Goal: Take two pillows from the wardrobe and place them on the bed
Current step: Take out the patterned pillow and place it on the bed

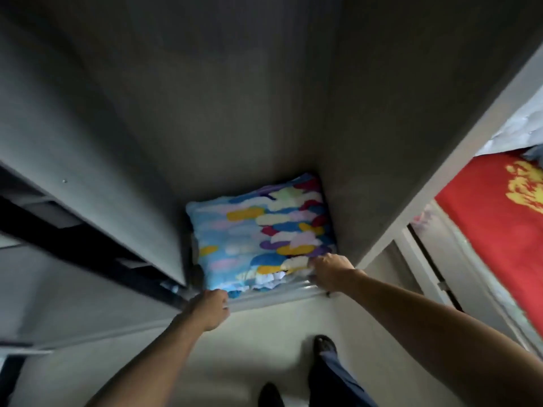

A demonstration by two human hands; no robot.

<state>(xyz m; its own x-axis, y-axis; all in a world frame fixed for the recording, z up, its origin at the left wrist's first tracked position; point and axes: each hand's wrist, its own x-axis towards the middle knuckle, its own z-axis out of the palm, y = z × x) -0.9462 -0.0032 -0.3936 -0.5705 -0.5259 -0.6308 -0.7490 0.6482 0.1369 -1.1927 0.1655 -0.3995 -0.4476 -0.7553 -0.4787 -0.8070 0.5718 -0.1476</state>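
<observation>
A pillow [258, 233] with a blue cover and many coloured blotches lies flat on the floor of the grey wardrobe [241, 118], pushed against the right wall. My left hand [210, 308] is closed on the pillow's near left corner at the wardrobe's front edge. My right hand [332, 270] is closed on the near right corner. A white frilled edge shows between my hands. Whether a second pillow lies underneath is hidden.
The open wardrobe door [88, 171] stands to the left and a white divider panel [440, 177] to the right. A red cloth with a yellow pattern [499, 218] fills the right compartment. My feet [323, 356] stand on the pale floor below.
</observation>
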